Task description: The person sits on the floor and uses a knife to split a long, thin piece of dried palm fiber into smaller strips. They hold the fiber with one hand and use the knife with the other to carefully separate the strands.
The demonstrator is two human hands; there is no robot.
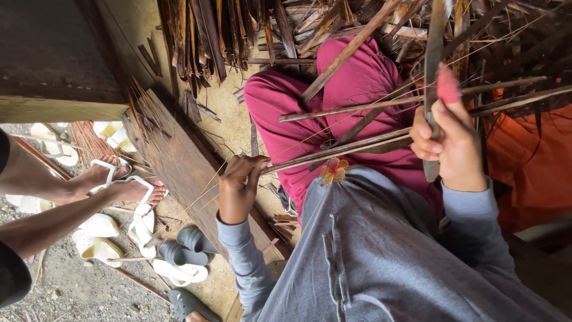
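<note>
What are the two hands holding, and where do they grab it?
The left hand pinches the near end of a long dry leaf strip. The right hand grips a flat knife-like blade near its lower end, by the handle.

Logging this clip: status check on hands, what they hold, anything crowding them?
Left hand pinching end of thin leaf strips. Right hand gripping blade, upright. Strips lie across magenta lap. Dry frond pile close ahead.
</note>
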